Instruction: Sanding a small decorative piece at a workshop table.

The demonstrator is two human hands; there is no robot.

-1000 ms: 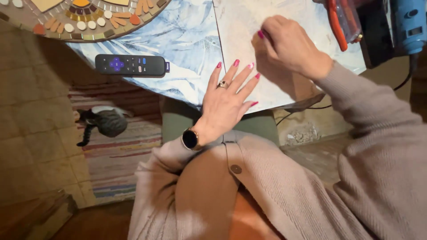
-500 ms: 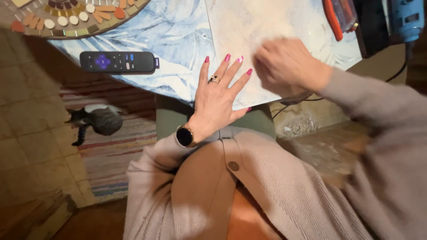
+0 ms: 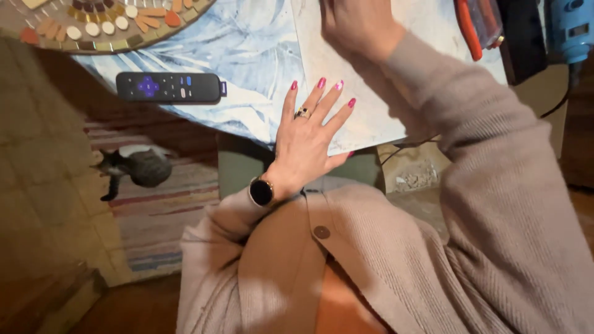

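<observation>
My left hand (image 3: 309,133) lies flat with fingers spread on the near edge of a white sheet (image 3: 371,93), holding nothing. It wears a ring, and a black watch (image 3: 261,192) sits on the wrist. My right hand (image 3: 359,25) rests farther up the same sheet, at the top of the view. Its fingers are cut off by the frame edge, so its grip is hidden. The sheet lies on a table covered with a blue leaf-patterned cloth (image 3: 247,49).
A black remote (image 3: 168,87) lies left of my left hand. A round mosaic piece (image 3: 93,25) sits at the far left. Red-handled pliers (image 3: 467,28), a black box (image 3: 523,37) and a blue tool (image 3: 572,28) are at the right. A cat (image 3: 139,166) sits on a striped rug (image 3: 161,222) below.
My right hand has slid up the sheet, away from me and out past the top edge. My left hand stays flat on the sheet's near edge.
</observation>
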